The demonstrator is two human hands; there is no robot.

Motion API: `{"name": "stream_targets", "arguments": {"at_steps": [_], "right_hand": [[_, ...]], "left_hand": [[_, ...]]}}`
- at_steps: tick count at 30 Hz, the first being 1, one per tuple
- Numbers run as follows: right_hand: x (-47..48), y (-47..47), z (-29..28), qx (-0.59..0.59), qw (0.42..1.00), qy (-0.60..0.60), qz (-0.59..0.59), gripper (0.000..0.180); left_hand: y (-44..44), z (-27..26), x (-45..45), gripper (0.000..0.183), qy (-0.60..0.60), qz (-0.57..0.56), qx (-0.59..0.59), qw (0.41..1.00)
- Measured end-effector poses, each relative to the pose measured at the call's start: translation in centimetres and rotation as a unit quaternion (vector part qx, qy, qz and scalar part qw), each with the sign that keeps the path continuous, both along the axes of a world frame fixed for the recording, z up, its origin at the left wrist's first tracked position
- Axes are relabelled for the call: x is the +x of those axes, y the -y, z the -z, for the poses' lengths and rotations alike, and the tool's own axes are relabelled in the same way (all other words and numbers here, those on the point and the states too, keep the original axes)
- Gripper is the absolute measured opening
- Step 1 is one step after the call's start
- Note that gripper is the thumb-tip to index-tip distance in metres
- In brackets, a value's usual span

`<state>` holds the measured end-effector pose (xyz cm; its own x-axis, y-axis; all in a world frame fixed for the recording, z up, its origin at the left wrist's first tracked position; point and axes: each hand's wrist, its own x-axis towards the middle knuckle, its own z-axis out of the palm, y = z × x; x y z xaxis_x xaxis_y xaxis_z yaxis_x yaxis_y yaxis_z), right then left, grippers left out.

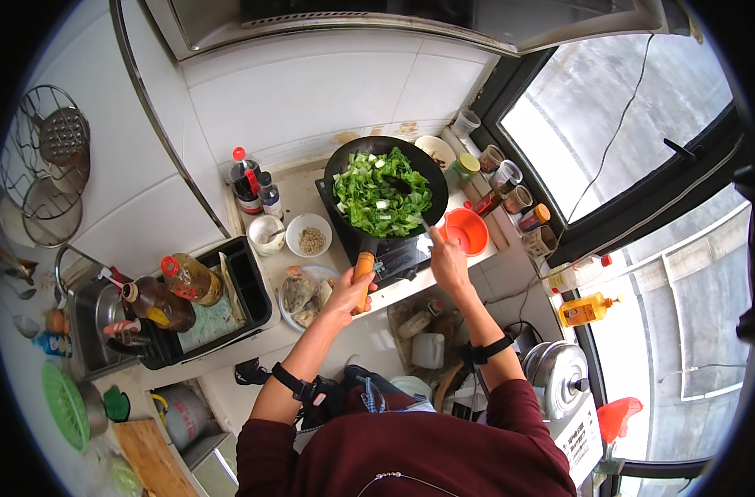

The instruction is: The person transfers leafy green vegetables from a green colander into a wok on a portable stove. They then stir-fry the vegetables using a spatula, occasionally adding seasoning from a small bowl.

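My left hand (351,290) is closed around the orange-brown handle (364,267) of a black wok (438,186). Chopped leafy greens (377,196) with pale stem pieces fill much of the wok, which sits on a black stove (402,258). My right hand (449,261) grips a spatula or ladle by its handle, at the wok's lower right rim. Its dark head (397,184) lies among the greens, partly covered by them. An orange-red plastic bowl (474,230) stands just right of my right hand.
Left of the stove are a white bowl of small pale pieces (309,235), a white jar with a spoon (266,235), sauce bottles (246,180) and a bagged plate of food (306,295). Jars (519,199) line the window side. A sink (98,323) lies far left; a range hood (365,12) hangs above.
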<state>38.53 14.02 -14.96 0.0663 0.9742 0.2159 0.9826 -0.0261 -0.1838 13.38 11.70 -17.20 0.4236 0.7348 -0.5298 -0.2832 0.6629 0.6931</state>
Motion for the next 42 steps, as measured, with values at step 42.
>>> {"name": "stream_targets", "arguments": {"at_steps": [42], "right_hand": [[-0.4,-0.1,-3.9,0.039,0.994,-0.105,-0.008,0.034]], "left_hand": [[-0.2,1.1,0.3,0.037,0.033,-0.006,-0.026,0.999]]}}
